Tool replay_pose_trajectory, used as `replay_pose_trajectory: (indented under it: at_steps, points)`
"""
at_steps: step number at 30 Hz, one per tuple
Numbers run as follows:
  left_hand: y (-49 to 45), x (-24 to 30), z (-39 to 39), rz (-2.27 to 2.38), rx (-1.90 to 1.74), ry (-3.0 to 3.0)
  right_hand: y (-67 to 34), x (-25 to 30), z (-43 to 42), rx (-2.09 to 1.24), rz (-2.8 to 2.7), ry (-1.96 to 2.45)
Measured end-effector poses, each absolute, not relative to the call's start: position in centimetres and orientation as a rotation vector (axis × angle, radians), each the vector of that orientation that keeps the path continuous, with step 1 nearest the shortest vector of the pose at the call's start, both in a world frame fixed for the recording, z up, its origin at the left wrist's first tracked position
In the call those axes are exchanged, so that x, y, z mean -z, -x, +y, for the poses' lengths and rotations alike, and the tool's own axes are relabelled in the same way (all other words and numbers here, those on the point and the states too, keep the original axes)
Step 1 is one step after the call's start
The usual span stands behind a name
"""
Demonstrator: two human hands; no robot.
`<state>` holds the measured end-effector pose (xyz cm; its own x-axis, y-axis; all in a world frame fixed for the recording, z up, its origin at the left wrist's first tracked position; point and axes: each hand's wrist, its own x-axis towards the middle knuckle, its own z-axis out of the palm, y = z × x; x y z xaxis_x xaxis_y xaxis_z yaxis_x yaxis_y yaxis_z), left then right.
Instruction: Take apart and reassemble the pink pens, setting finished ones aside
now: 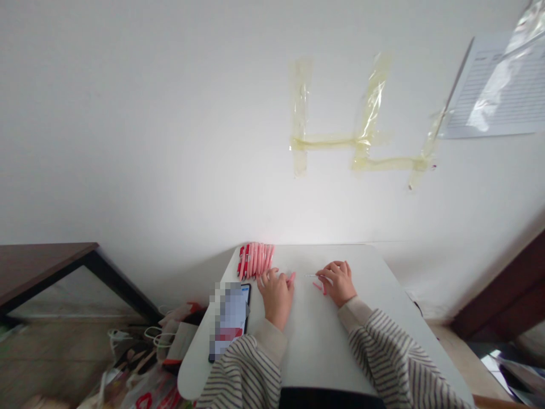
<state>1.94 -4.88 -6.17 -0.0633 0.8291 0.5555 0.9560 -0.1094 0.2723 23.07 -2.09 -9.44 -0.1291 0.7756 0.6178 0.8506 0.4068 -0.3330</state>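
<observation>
We saw the right hand [338, 282] over the far half of the white table [315, 346], its thumb and forefinger pinching a thin pale stick [311, 276]; small pink parts [317, 286] lay on the table just beneath its fingertips. The left hand [277, 292] was palm down over the table, fingers a little bent, with a pink piece [292, 278] beside its thumb; we could not tell whether it was gripped. We found the row of pens [258, 260], pink and red, at the table's far left corner and a phone [232, 324] along its left edge. Beyond the table stood a wall [170, 142] with yellowish tape [326, 143].
</observation>
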Motion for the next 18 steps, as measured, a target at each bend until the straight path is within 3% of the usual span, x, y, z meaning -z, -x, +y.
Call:
replay_pose_trajectory:
  at_steps: [18]
  points:
    - [-1.64,6.11,-4.51,-1.979,1.020,2.109,-23.23,9.25,-2.20,0.119,-1.862,1.416]
